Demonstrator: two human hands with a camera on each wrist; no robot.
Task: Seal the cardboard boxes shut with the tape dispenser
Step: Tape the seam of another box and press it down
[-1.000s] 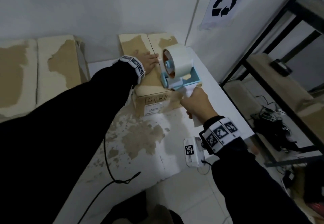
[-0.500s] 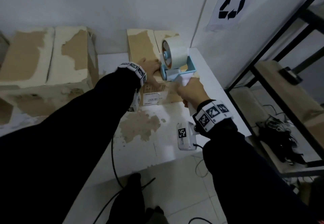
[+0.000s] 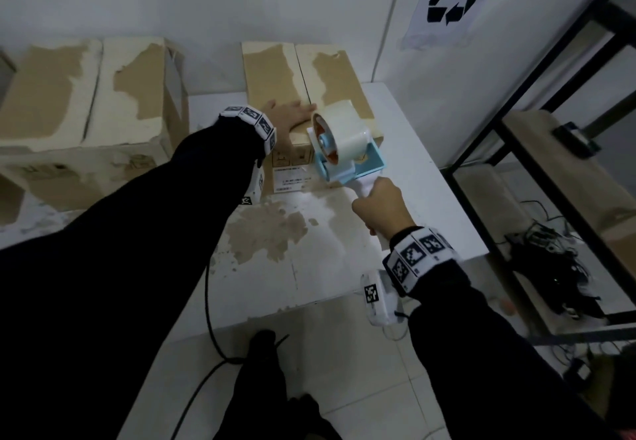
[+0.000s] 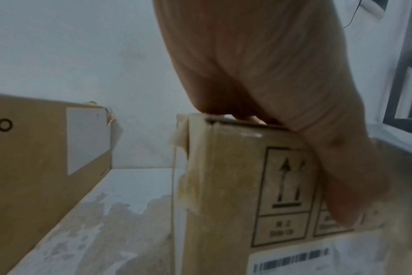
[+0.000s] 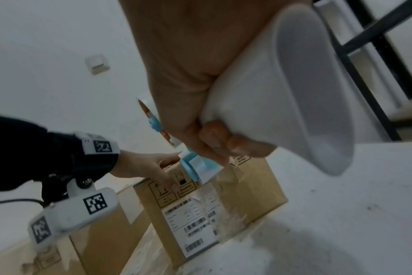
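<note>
Small cardboard box (image 3: 275,71) at the desk's (image 3: 413,171) far edge, against the wall. Left hand (image 3: 289,116) flat on its top near the front edge, fingers straight and together. Right hand (image 3: 380,206) fingers curled round the tape dispenser (image 3: 344,150) handle; dispenser head at the box's front top edge.

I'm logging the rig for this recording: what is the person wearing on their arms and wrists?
Both arms are in long black sleeves. Each wrist carries a white band of square black-and-white markers: left band, right band. A white camera module with similar markers hangs under each wrist. A black cable trails below the left arm. The hands are bare.
</note>
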